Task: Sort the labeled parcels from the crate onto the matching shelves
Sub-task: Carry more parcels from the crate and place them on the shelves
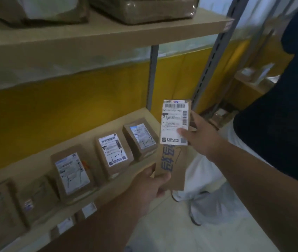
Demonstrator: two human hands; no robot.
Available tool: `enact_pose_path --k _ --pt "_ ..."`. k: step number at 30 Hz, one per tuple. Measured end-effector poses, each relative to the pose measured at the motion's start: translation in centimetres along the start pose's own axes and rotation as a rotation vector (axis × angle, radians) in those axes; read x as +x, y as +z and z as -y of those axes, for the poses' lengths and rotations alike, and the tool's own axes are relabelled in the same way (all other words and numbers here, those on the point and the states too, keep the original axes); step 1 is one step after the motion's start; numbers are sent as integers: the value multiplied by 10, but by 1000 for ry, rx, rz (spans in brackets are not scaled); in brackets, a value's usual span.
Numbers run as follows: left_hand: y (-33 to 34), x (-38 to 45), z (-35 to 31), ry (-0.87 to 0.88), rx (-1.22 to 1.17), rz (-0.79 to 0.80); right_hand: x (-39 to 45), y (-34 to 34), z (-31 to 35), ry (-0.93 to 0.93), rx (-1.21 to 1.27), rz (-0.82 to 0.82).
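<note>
A long parcel held up beside the shelves

Both hands grip a brown parcel (174, 157): left hand (149, 186) at its bottom, right hand (201, 135) with thumb on the white label (174, 122). Labeled boxes (114, 153) line the shelf (35, 160).

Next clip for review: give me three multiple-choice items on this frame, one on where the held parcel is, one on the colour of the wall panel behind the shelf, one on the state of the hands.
1. Where is the held parcel?
A. In front of the lower shelf's right end
B. Lying on the upper shelf
C. On the floor

2. What colour is the wall panel behind the lower shelf?
A. Red
B. Yellow
C. Green

3. How is the parcel held?
A. Left hand alone
B. Right hand alone
C. Both hands

Answers:
1 A, it is held up off the shelf edge.
2 B, the panel shows yellow.
3 C, the left hand grips the bottom and the right hand grips the top.
</note>
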State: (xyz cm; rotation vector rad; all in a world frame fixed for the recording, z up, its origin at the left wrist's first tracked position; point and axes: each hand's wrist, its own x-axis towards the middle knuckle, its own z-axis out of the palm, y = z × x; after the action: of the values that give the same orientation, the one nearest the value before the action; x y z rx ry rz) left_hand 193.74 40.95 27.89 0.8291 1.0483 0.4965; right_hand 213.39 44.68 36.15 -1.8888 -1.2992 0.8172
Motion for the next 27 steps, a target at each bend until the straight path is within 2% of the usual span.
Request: enact_pose_path --k 4,7,16,20,27 --pt "16 49 -21 -17 -78 -96 53 5 -7 34 -102 -3" --pt "27 83 -31 -55 -120 -118 89 10 -15 22 -255 11" --pt "58 143 -37 -28 -187 -135 169 19 -39 -12 -391 57" --pt "74 156 -47 -17 -263 -220 193 25 -36 7 -461 83" --pt "67 136 -42 32 -272 -330 186 34 -25 -96 -422 172"
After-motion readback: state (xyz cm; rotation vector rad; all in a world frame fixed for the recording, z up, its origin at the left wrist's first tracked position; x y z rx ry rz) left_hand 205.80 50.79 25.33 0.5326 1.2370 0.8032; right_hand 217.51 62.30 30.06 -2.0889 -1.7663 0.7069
